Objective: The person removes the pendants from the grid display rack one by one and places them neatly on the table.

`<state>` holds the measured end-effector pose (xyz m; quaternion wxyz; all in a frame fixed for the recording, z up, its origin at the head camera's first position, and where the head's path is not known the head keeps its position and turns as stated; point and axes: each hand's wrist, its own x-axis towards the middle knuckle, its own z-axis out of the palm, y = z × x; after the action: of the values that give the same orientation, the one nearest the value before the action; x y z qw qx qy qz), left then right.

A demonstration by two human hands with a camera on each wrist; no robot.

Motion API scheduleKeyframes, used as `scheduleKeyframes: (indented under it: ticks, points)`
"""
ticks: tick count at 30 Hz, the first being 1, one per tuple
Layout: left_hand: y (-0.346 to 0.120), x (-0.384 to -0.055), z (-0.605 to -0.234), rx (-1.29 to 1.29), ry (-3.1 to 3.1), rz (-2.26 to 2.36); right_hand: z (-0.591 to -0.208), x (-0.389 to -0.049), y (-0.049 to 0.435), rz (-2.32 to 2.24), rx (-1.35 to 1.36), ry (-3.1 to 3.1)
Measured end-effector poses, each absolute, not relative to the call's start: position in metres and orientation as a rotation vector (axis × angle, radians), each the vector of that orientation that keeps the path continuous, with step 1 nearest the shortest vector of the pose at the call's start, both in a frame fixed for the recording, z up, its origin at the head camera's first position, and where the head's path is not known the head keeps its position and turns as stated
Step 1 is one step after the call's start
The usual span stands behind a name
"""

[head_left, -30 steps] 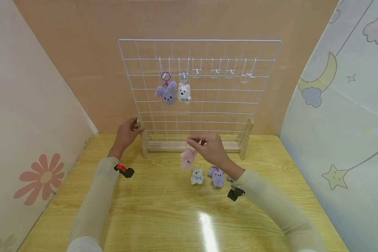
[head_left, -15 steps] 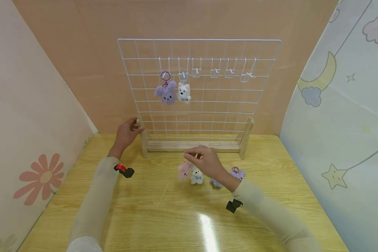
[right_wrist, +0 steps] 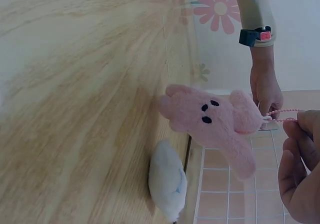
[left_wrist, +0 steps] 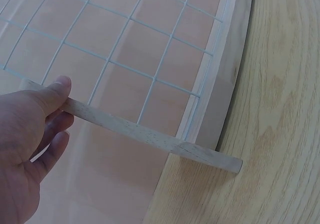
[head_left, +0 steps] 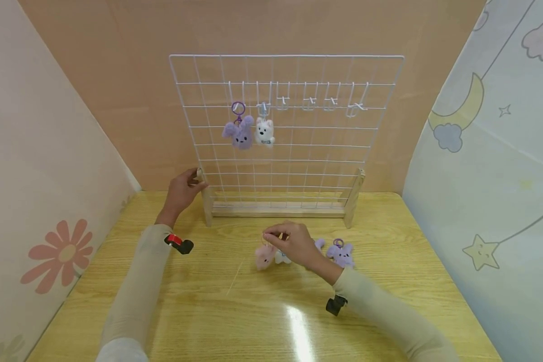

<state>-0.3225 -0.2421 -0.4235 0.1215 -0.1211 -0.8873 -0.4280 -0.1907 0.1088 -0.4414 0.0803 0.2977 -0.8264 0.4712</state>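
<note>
Down they've come, our right hand (head_left: 294, 244) and the pink plush (right_wrist: 207, 115), pinched by its bead chain (right_wrist: 286, 110), while our left hand (head_left: 181, 194) grips the wooden post (left_wrist: 155, 135). Now the pink plush dangles just beside the white plush (right_wrist: 166, 181); whether it touches the table (head_left: 185, 296), we can't tell. We'd keep that pinch firm, the swing small.

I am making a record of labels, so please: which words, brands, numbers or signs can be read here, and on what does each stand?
None can be read.
Blue patch on the hanging white plush toy: any lettering is too small to read.
Red part of the left wrist's device: any marking is too blurred to read.
</note>
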Motion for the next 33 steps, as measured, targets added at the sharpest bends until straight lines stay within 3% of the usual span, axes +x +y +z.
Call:
scheduleKeyframes:
  ticks: [12, 33]
  points:
    - [-0.243, -0.323, -0.422, -0.355, -2.573, -1.277, -0.448, -0.194, 0.106, 1.378, 0.910, -2.501]
    - [-0.242, -0.323, -0.425, -0.353, -2.573, -1.262, -0.467, -0.230, 0.093, 1.335, 0.847, -2.602]
